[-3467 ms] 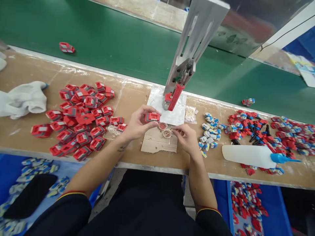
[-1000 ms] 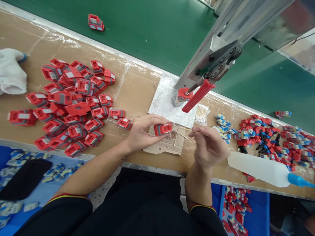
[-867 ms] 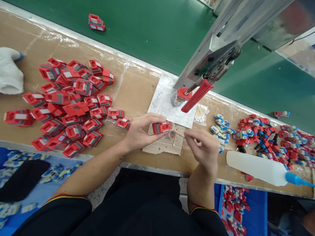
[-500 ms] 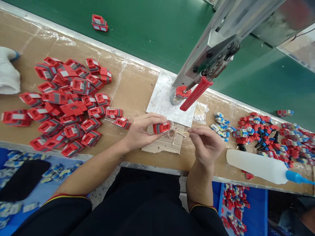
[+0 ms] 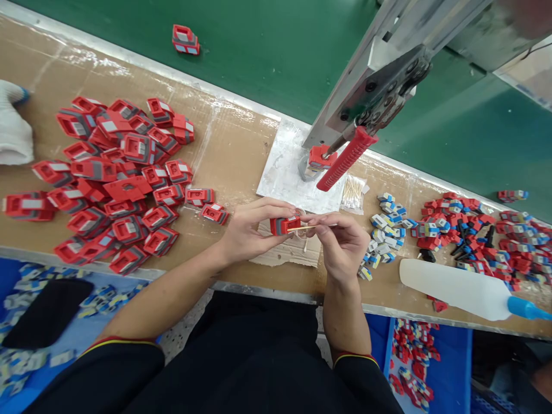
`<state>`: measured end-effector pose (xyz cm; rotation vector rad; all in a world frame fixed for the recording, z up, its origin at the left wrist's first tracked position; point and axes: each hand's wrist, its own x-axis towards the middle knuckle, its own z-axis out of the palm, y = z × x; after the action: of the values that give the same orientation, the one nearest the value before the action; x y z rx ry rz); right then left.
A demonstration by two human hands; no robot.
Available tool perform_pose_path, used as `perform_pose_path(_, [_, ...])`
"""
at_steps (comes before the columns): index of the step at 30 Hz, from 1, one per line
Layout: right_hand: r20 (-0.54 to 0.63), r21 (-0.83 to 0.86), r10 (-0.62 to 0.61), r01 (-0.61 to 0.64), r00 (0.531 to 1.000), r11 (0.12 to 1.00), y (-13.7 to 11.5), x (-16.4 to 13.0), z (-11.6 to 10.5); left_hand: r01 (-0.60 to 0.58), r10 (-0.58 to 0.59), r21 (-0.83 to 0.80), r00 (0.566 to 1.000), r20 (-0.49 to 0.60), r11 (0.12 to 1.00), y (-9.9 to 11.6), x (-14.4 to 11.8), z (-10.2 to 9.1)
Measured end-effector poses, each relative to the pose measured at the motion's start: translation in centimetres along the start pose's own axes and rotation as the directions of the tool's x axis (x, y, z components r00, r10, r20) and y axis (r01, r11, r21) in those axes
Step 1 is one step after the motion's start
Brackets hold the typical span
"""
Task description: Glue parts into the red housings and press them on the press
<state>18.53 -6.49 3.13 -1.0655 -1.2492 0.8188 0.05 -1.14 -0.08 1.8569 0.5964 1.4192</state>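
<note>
While beside hands (image 5: 297,233): red pile (image 5: 116,178)

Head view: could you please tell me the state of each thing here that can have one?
Left hand: grip shut on a red and grey plastic part.
Right hand: grip shut on a thin wooden swab stick, tip at the part.
Red-handled press lever: raised, untouched.
White squeeze bottle with blue nozzle: lying on its side.
Pile of red plastic parts: loose, heaped.
</note>
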Motion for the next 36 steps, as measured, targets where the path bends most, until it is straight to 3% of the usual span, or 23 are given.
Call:
perform_pose_path(6, [0.042, -0.126, -0.032, 0.037, 0.999, 0.991, -0.2, 0.0, -0.3, 0.023, -0.023, 0.019, 1.000, -0.003, 1.000, 0.0, -0.1, -0.1])
perform_pose_path(14, [0.053, -0.306, -0.163, 0.171, 0.985, 0.937, -0.4, 0.2, -1.6, 0.030, -0.029, 0.057, 1.000, -0.011, 0.998, 0.1, 0.0, -0.2])
perform_pose_path(17, [0.072, -0.279, -0.221, 0.233, 0.973, 0.932, -0.6, 0.3, -1.7, 0.027, -0.026, 0.061, 1.000, -0.008, 0.998, 0.2, 0.1, -0.2])
perform_pose_path(20, [0.021, -0.231, -0.259, 0.257, 0.966, 0.938, -0.7, 0.3, -1.3, 0.024, -0.024, 0.053, 1.000, 0.006, 0.998, 0.3, 0.2, -0.1])
perform_pose_path(27, [0.061, -0.204, -0.256, 0.263, 0.965, 0.943, -0.3, 0.2, -0.5, 0.032, -0.033, 0.025, 0.999, 0.043, 0.999, 0.4, 0.2, -0.1])
perform_pose_path(36, [0.073, -0.267, -0.299, 0.307, 0.951, 0.913, -0.4, 0.5, -0.8, 0.050, -0.050, 0.021, 0.999, 0.013, 0.999, 0.6, 0.1, -0.1])
